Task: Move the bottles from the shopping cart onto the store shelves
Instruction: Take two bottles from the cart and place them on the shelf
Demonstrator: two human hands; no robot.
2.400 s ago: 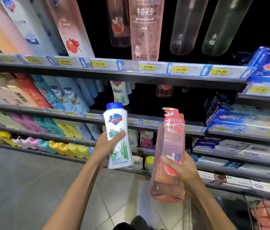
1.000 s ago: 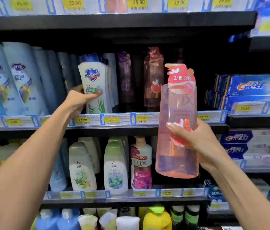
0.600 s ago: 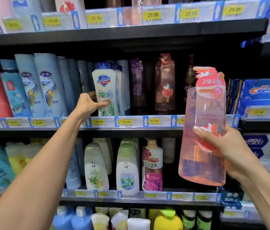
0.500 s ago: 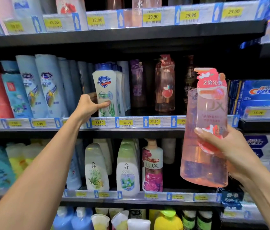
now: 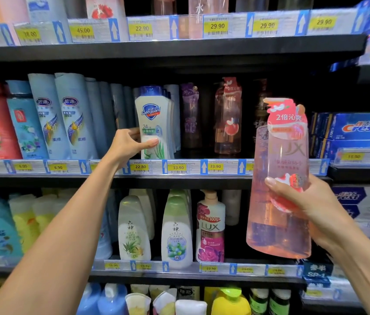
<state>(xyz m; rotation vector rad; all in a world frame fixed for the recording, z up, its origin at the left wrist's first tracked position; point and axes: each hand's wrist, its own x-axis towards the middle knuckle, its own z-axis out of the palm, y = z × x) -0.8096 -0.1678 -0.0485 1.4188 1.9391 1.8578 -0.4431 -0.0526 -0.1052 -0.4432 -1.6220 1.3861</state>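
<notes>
Nearest the camera, a person's right hand (image 5: 302,201) grips a tall pink Lux bottle (image 5: 279,178), thumb across its label and fingers (image 5: 316,185) curled behind, holding it upright in the air in front of the shelving and clear of every shelf. Farther out, the left arm reaches to the middle shelf (image 5: 179,178), where the left hand (image 5: 129,144) wraps round the lower part of a white Safeguard bottle (image 5: 153,123), thumb pressed on its front and fingers tucked behind it. That bottle stands upright with its base on the shelf, at the front of a row of like bottles, just above a yellow 22.80 price tag (image 5: 140,167). To its left stand pale blue bottles (image 5: 65,114); to its right, deeper in the bay, a purple bottle (image 5: 189,114) and a second pink bottle (image 5: 228,119) sit apart from one another. Blue Crest boxes (image 5: 357,128) are stacked at the far right. On the shelf below (image 5: 179,267) are green-capped white bottles (image 5: 176,230) and a magenta Lux bottle (image 5: 210,228). The top shelf (image 5: 170,47) carries more price tags, several reading 29.90.
</notes>
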